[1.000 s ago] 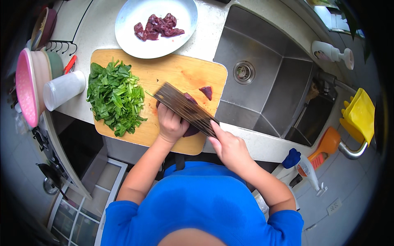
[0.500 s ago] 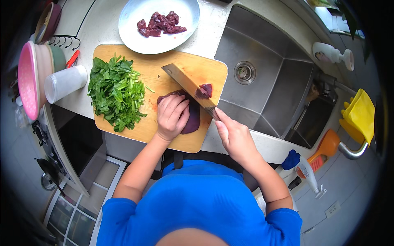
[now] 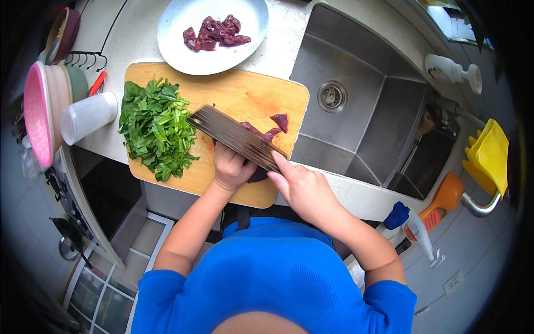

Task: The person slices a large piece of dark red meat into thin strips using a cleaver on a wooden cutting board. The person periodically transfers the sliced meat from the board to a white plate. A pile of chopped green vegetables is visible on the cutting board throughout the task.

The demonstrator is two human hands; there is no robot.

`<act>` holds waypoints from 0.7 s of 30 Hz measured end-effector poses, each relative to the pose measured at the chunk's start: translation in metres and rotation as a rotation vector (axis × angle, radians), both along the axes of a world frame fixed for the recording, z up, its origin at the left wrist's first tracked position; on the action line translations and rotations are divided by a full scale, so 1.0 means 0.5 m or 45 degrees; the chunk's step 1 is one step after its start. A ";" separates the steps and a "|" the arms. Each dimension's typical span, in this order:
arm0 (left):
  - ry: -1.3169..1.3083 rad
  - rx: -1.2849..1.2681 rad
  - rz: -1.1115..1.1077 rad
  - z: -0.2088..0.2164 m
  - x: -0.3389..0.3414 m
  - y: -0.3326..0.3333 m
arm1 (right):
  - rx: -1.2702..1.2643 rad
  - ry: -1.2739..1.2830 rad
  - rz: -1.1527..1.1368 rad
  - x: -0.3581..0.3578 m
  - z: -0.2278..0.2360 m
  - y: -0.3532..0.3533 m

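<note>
My right hand (image 3: 305,186) grips a cleaver (image 3: 238,134), its broad blade slanting up and left across the wooden cutting board (image 3: 239,88). Beneath the blade, a dark red piece of liver (image 3: 259,175) lies near the board's front edge. My left hand (image 3: 231,171) presses on it with bent fingers, their tips partly hidden by the blade. Cut liver slices (image 3: 280,122) rest just beyond the cleaver, to the right. A heap of chopped leafy greens (image 3: 156,128) covers the board's left side. More liver pieces (image 3: 217,33) sit on a white plate (image 3: 211,62) at the back.
To the right is a steel sink (image 3: 361,83), with yellow rubber gloves (image 3: 489,156) hanging beyond it. A translucent plastic container (image 3: 89,117) and a pink basin (image 3: 38,114) stand left of the board. Red-handled scissors or a similar tool (image 3: 98,82) lie behind the container.
The cleaver has shifted left and now covers part of my left hand and the liver. More cut liver shows on the blade's far side.
</note>
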State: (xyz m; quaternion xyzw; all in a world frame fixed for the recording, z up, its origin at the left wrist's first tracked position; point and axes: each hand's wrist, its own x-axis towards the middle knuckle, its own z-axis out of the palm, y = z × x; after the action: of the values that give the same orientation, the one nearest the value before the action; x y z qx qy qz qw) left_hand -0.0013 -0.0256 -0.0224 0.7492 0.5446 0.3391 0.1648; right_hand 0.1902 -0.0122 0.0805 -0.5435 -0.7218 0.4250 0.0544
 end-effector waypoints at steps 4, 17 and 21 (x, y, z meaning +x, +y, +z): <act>-0.004 0.045 0.043 0.001 0.004 0.007 | 0.046 0.024 -0.014 -0.022 -0.017 0.004; -0.003 0.032 0.040 0.002 -0.003 0.004 | -0.130 0.001 -0.021 -0.038 -0.018 0.014; -0.036 0.024 0.013 0.046 0.002 0.029 | -0.109 0.209 -0.198 0.038 -0.018 -0.012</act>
State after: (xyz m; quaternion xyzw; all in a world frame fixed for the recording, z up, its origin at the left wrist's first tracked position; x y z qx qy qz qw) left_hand -0.0005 -0.0110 0.0008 0.7430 0.5428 0.3556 0.1637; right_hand 0.2090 -0.0180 0.0715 -0.5629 -0.6520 0.4929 0.1229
